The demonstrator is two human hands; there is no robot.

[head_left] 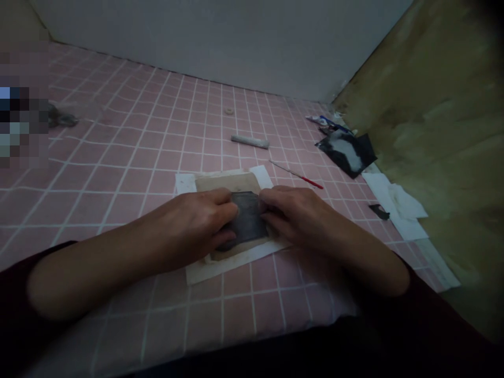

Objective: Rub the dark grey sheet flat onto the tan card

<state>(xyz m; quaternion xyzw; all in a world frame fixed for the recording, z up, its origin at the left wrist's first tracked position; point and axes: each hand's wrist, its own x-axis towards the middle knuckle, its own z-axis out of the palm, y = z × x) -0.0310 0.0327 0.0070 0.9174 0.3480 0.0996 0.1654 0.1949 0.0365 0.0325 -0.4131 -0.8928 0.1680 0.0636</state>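
Note:
A dark grey flat piece (249, 218) lies over a brown sheet (232, 182), which rests on white paper (205, 271). My left hand (200, 219) grips the left edge of the dark piece, its fingers bent and pressed together. At the opposite edge, my right hand (293, 212) pinches the dark piece near its upper right corner. The undersides of the fingers are hidden.
Beyond my hands on the pink checked cloth (165, 136) lie a grey roll (250, 142), a thin red-handled tool (311, 182) and a small ring (229, 111). To the right are a black sheet (364, 147) and white papers (397, 205) beside the wall.

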